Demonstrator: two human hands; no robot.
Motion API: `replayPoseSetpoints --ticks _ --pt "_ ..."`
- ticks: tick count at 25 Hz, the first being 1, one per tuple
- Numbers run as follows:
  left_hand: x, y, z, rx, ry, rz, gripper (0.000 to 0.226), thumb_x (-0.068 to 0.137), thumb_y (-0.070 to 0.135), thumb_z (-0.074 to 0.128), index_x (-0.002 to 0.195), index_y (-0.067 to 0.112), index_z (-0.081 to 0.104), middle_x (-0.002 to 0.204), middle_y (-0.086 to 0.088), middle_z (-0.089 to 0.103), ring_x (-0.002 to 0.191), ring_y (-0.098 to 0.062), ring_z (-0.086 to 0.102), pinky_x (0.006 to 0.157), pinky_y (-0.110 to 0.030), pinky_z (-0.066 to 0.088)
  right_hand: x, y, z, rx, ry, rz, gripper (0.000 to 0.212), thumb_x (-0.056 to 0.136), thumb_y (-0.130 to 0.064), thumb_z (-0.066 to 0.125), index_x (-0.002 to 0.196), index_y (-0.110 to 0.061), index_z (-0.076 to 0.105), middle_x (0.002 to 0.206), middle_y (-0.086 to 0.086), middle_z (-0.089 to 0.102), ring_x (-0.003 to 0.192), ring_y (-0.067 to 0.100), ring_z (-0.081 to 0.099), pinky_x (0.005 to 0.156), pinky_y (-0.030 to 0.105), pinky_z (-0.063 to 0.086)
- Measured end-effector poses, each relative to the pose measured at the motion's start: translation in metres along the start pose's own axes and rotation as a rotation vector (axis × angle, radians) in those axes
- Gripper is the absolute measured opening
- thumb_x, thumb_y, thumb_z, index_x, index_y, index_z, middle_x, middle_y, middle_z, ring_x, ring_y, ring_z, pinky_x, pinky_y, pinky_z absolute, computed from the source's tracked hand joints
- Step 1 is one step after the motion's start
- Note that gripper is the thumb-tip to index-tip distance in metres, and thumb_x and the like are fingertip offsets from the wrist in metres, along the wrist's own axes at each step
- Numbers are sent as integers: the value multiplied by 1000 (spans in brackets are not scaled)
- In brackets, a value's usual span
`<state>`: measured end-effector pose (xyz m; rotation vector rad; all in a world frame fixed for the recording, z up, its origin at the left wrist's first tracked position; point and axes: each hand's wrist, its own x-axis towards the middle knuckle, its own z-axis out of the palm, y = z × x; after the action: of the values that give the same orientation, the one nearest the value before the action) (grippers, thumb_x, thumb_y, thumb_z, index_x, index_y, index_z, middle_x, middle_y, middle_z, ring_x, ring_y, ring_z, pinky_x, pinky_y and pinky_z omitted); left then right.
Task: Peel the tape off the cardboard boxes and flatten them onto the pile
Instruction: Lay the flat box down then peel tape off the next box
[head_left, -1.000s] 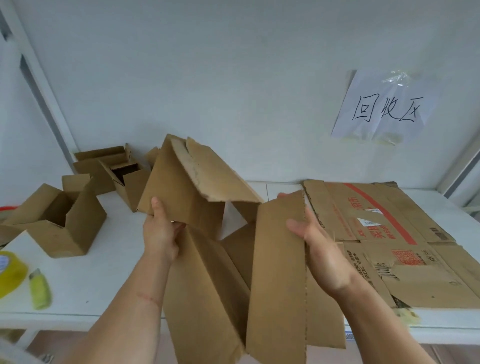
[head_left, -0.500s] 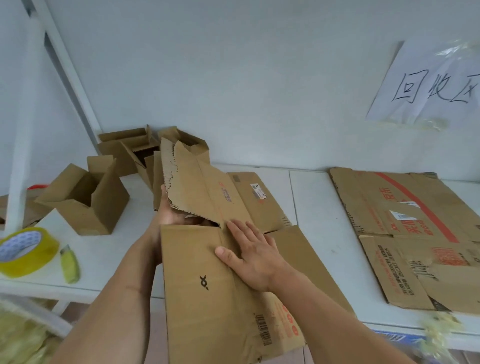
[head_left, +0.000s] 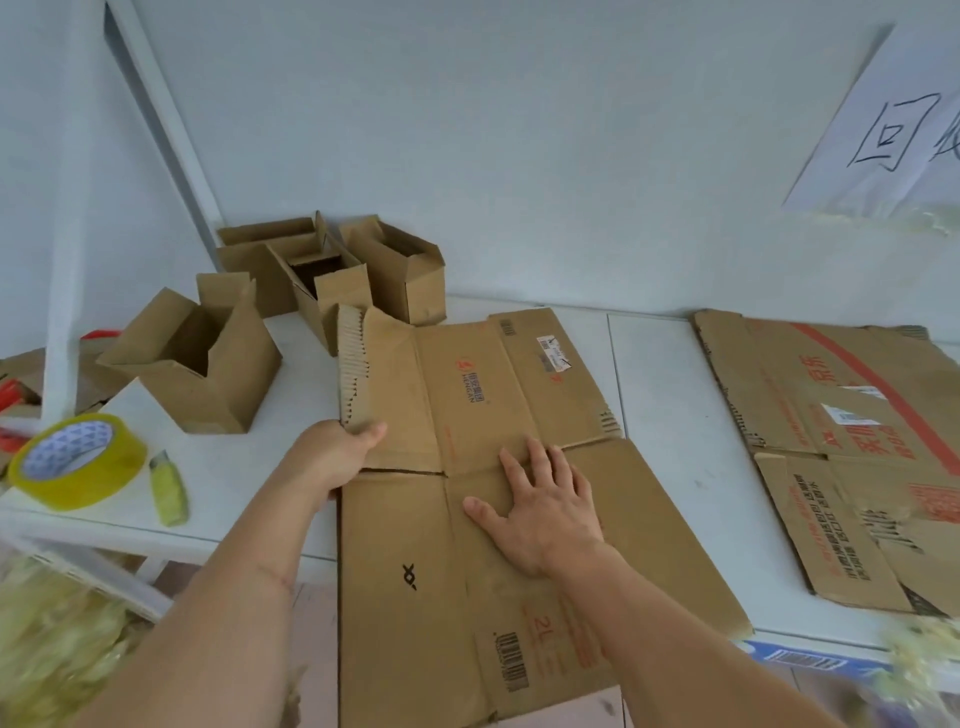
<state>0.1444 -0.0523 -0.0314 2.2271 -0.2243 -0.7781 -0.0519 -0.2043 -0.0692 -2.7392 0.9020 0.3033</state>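
Observation:
A flattened brown cardboard box (head_left: 467, 395) lies on the white table in front of me, its near end hanging over the table's front edge. My left hand (head_left: 340, 454) grips the torn left flap at its edge, thumb on top. My right hand (head_left: 540, 512) presses flat on the middle of the box, fingers spread. The pile of flattened boxes (head_left: 841, 436), with red print, lies to the right. Several open small boxes stand at the back left, the nearest one (head_left: 195, 358) and a cluster (head_left: 332, 270) against the wall.
A yellow tape roll (head_left: 75, 460) and a small yellow-green cutter (head_left: 167, 488) lie at the table's left front. A white post (head_left: 67, 218) rises at left. A paper sign (head_left: 893, 124) hangs on the wall. Crumpled tape (head_left: 47, 639) sits low at left.
The box, held up and folded a second ago, has been laid down and spread flat on the table. My right hand moved onto it and presses; the left flap has dropped lower.

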Motion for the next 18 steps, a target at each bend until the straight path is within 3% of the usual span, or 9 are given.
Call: replayPoseSetpoints --ticks 3,4,7,10,12,16,18 --pt "12 0 24 -142 55 128 53 90 50 62 130 15 56 128 -3 61 109 -23 58 97 -38 47 8 5 -17 -121 123 57 81 90 -75 12 151 -24 27 159 10 18 146 30 11 119 48 11" --pt "14 3 30 -132 84 187 50 91 48 62 129 16 56 127 -2 61 107 -22 59 95 -36 48 18 9 -25 -128 158 56 81 91 -74 12 151 -22 26 160 10 17 148 30 8 119 48 10" --pt "26 11 49 102 253 353 51 98 45 51 143 22 44 132 -3 57 116 -27 55 91 -33 42 53 26 -34 -80 86 51 83 90 -76 10 157 -28 2 165 1 -12 150 25 -15 121 49 1" --pt "35 16 72 489 375 421 54 101 52 30 149 27 33 129 -9 56 110 -28 57 77 -35 44 67 41 -14 -41 74 96 86 86 -80 5 156 -33 -4 164 -3 -17 149 21 -19 121 46 -4" --pt "37 22 83 674 364 375 65 97 63 21 149 25 27 125 -9 50 100 -28 59 66 -33 41 74 46 -6 -16 96 90 88 83 -82 4 156 -34 -3 164 -4 -17 149 19 -20 121 45 -6" --pt "29 27 88 698 382 338 69 96 66 19 149 23 27 122 -10 45 94 -28 60 62 -32 39 68 63 -21 20 98 82 90 83 -84 10 157 -33 -2 164 -3 -15 150 19 -17 121 45 -4" --pt "29 23 88 683 421 347 66 98 62 19 149 22 30 120 -11 46 88 -28 60 58 -31 38 47 87 -19 49 167 256 94 82 -85 9 157 -30 -2 165 2 -11 150 25 -14 120 47 -1"
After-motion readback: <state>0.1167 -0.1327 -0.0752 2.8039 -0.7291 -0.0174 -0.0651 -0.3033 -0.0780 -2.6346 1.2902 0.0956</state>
